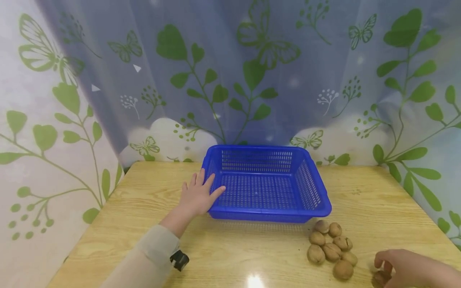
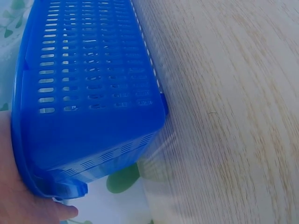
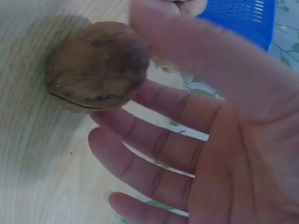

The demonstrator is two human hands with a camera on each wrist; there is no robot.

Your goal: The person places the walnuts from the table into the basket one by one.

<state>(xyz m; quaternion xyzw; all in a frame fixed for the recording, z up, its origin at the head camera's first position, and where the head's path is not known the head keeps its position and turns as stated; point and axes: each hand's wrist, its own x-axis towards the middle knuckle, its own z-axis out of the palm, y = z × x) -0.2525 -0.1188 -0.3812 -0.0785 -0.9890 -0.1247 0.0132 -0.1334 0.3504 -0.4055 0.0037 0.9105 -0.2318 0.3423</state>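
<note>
A blue plastic basket (image 1: pixel 266 213) with slotted walls stands on the wooden table. My left hand (image 1: pixel 197 198), fingers spread, rests on its left rim; the left wrist view shows part of that hand (image 2: pixel 28 200) at the basket's corner (image 2: pixel 88 135). At the lower right, my right hand (image 1: pixel 405 266) holds a walnut (image 1: pixel 381 278) low over the table. In the right wrist view this brown walnut (image 3: pixel 98 67) sits at the thumb and fingertips, partly hiding them; the other fingers (image 3: pixel 140 168) are loosely bent.
Several walnuts (image 1: pixel 332 252) lie in a cluster on the table, between the basket's front right corner and my right hand. A leaf-patterned curtain (image 1: pixel 223 80) hangs behind the table (image 1: pixel 151 192). A small black object (image 1: pixel 179 260) is at my left sleeve.
</note>
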